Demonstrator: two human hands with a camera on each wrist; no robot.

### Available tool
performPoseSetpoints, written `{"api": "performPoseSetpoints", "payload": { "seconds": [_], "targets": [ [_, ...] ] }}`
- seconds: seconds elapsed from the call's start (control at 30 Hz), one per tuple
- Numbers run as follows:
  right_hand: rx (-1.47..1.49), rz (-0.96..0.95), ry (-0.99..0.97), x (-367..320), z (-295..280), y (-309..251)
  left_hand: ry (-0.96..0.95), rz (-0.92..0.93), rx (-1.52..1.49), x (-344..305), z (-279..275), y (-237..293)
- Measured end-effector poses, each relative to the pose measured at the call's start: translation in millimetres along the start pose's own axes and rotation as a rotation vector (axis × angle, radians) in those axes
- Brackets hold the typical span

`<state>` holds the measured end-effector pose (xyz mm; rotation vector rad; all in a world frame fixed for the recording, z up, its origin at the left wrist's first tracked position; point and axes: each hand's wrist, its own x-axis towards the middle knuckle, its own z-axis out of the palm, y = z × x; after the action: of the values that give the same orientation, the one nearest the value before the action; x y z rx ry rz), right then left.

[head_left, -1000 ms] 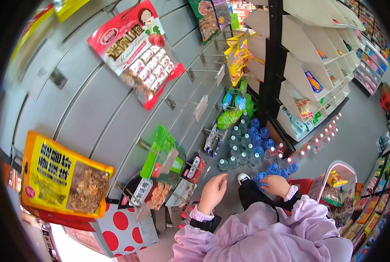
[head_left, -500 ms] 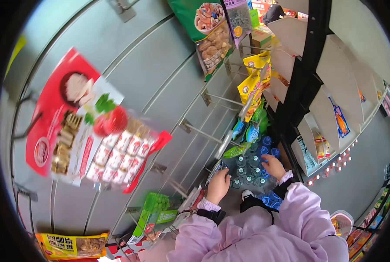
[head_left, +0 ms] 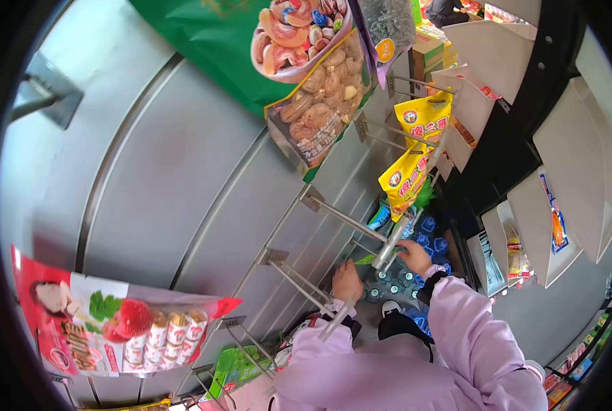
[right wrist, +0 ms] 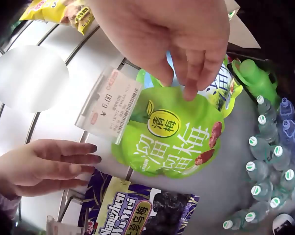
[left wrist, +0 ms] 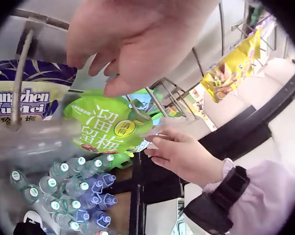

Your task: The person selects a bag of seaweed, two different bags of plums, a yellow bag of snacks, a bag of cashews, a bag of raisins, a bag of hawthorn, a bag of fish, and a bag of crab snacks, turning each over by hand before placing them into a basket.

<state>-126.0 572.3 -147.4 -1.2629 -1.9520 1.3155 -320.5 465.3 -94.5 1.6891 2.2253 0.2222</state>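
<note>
A green bag of dried plums (right wrist: 169,132) hangs from a wall hook behind a clear price tag (right wrist: 111,105). My right hand (right wrist: 172,39) is at the top edge of this bag, its fingertips overlapping it in the right wrist view. In the left wrist view that hand (left wrist: 186,154) reaches toward the hook's end from the right. My left hand (left wrist: 133,44) hovers on the other side with loosely bent fingers and nothing in them. Beside the left hand (right wrist: 49,166), a purple bag of dark plums (right wrist: 162,210) hangs lower on the wall.
Bare metal hooks (head_left: 361,222) stick out from the grey slatted wall (head_left: 162,157). Yellow snack bags (head_left: 405,178) and a green nut bag (head_left: 320,103) hang nearby. Water bottles (left wrist: 64,191) crowd the floor below; a white shelf rack (head_left: 580,171) stands at right.
The head view has moved in closer to the wall, and the hawthorn pack has slid down and left in view. Both hands have come forward from above the floor bottles to the hanging green bag.
</note>
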Motion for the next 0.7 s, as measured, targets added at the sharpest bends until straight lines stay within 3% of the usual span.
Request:
{"api": "performPoseSetpoints", "payload": {
  "seconds": [0.03,0.13,0.3,0.43,0.7],
  "targets": [
    [-0.031,-0.003,-0.021,1,-2,-5,-0.049,-0.026,0.045,5,0,0],
    [-0.112,-0.021,-0.062,5,-3,-4,0.045,0.087,0.039,11,0,3],
    [-0.196,-0.155,0.008,8,7,9,0.007,0.022,0.061,25,5,5],
    [-0.081,-0.057,0.024,0,-3,-4,0.115,0.06,-0.033,25,7,10],
    [-0.01,-0.039,-0.02,-11,-13,12,-0.056,0.145,-0.005,18,4,19]
  ]
}}
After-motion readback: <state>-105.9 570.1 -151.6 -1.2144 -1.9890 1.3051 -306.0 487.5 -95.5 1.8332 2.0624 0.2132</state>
